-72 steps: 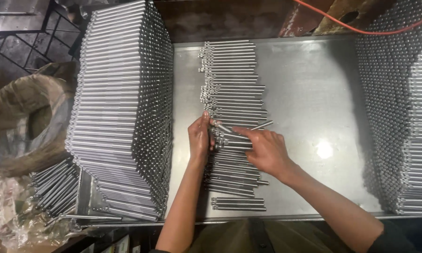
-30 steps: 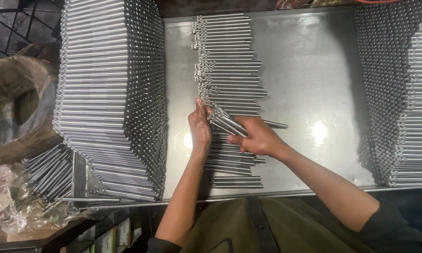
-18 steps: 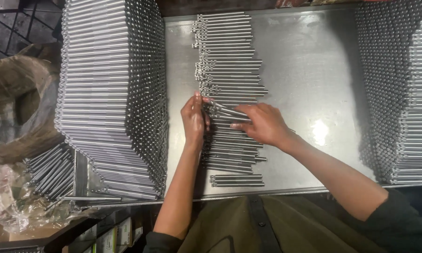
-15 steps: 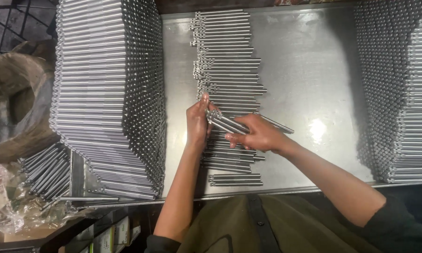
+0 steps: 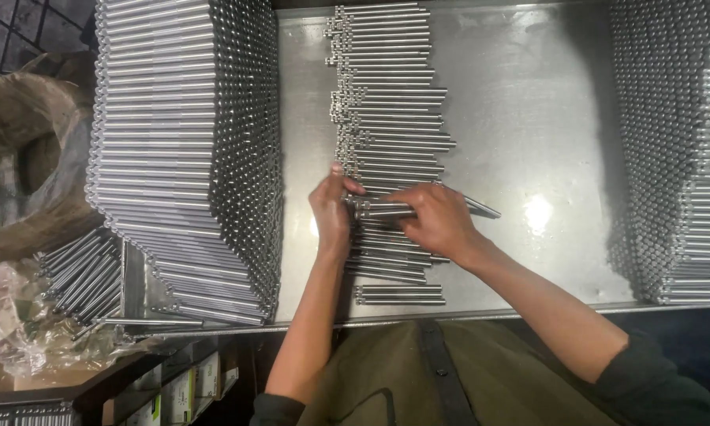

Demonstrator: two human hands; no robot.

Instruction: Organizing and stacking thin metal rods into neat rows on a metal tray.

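A row of short shiny metal rods lies side by side down the middle of a steel table. My right hand grips a small bunch of these rods, lifted slightly and angled, their tips poking out to the right. My left hand presses against the left ends of the same bunch, fingers curled on them. Both hands are over the lower half of the row.
A tall stack of long metal rods fills the left of the table; another stack stands at the right. Loose rods, crumpled plastic and a brown sack sit at far left. Boxes lie below.
My hands have gathered a bunch of rods from the row and keep squaring it, shifting slightly down the row. The camera view has drifted a little.
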